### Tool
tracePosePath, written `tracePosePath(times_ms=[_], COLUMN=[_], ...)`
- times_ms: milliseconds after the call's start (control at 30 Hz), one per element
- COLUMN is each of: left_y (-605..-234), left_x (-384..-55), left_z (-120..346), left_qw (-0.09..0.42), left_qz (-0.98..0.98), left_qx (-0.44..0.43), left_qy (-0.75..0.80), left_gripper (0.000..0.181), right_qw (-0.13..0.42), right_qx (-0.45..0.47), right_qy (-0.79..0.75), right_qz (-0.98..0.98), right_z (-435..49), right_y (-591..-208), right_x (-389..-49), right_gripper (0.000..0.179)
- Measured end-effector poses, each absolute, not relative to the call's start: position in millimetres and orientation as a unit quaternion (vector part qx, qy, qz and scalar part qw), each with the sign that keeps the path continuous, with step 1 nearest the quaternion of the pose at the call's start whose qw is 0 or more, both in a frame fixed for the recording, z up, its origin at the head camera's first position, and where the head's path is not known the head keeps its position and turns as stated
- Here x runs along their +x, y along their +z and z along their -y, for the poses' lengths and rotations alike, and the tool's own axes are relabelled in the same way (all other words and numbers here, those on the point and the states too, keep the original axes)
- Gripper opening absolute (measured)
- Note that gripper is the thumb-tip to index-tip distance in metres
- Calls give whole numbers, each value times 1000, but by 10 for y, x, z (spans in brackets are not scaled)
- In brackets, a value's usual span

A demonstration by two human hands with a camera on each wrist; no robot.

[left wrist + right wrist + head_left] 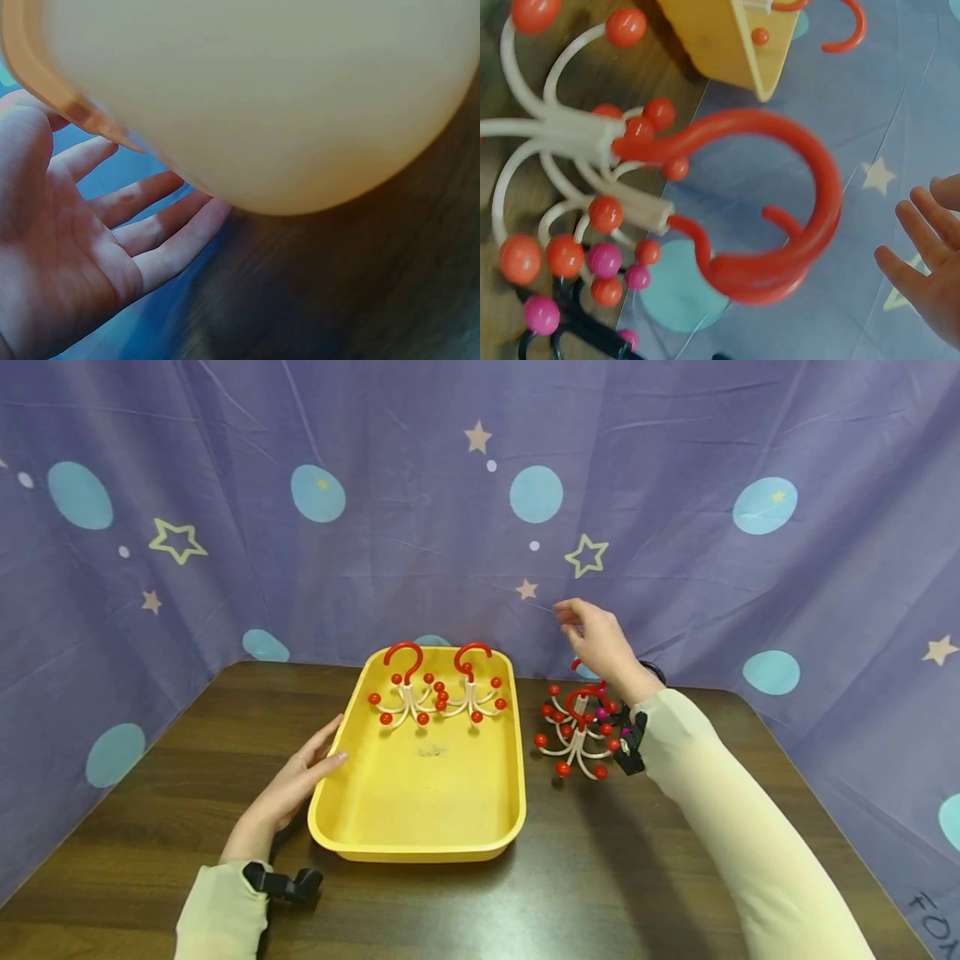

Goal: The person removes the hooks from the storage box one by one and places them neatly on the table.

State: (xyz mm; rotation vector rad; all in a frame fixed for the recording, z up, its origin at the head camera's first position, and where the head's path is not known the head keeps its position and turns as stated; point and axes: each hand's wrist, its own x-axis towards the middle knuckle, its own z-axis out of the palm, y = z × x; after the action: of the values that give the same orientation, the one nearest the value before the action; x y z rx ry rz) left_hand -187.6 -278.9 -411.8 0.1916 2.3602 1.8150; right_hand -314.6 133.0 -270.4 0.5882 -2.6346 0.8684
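My left hand point(296, 777) is at the left side of a yellow plastic tray point(427, 810), thumb over its rim. In the left wrist view its spread, nearly straight fingers reach the tray's outer wall. Two hanger hooks point(408, 697), each with a red hook, white curved arms and red ball tips, stand side by side at the tray's far end. My right hand point(596, 639), holding nothing, hovers with relaxed fingers above and behind similar red-and-white hanger hooks point(576, 743) right of the tray. Beside those, a black hanger hook point(577, 315) with magenta balls is partly hidden by my right forearm in the head view.
The brown wooden table point(592, 893) carries the tray and the hooks. A purple curtain point(420, 527) with stars and blue spots hangs close behind the table's far edge. Black wrist camera mounts point(281, 883) sit on both sleeves.
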Motion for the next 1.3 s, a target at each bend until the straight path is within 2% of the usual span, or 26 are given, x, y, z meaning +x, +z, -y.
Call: tracePosePath(times_ms=[433, 867, 1300], left_y=[-4115, -4127, -4121], left_x=[-1879, -1881, -1872], left_z=[2783, 2791, 2799], left_qw=[78, 76, 78], left_qz=[-792, -790, -793], left_qx=[67, 68, 61], left_qy=[602, 604, 601], left_gripper=[66, 67, 67], right_qw=[131, 82, 65], right_qx=[240, 253, 254], right_qy=[295, 288, 270], right_qz=[915, 920, 926], right_z=[-914, -518, -324], right_y=[-2700, -2800, -2973], right_x=[-3175, -3175, -3146], right_gripper=[37, 39, 41])
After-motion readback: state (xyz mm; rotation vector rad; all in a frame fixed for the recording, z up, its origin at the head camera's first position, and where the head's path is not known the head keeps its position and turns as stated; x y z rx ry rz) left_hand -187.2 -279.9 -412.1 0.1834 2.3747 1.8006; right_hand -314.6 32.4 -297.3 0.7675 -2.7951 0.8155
